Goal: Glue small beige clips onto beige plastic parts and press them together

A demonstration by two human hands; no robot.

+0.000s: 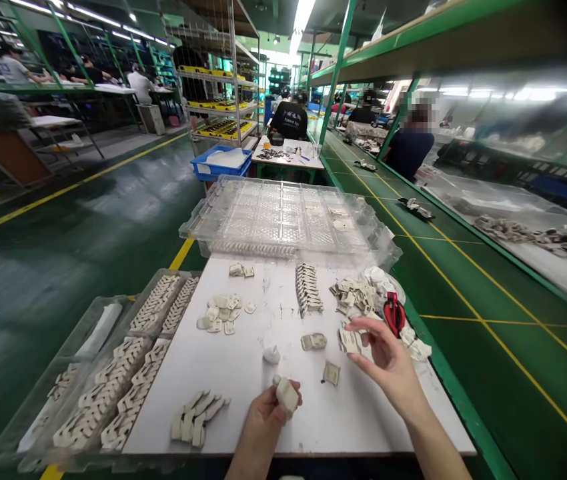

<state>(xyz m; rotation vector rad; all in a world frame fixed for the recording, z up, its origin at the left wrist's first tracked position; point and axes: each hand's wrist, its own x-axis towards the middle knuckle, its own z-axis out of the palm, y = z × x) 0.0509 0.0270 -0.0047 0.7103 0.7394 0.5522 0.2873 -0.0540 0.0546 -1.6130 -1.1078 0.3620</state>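
My left hand, fingers closed, holds a small beige plastic part above the white table's front. To the right, my right hand has its thumb and fingers at opposite edges of a beige slotted plastic piece. Whether that piece is lifted off the table I cannot tell. Between the hands lie a beige oblong part and a squarish beige piece. A small white lump sits beyond my left hand. Several angled beige parts stand together at front left.
A row of beige parts, a loose pile and a red-and-black object lie farther back. Clear trays cover the table's far end. Filled trays stand left. A green conveyor runs right; other people sit beyond.
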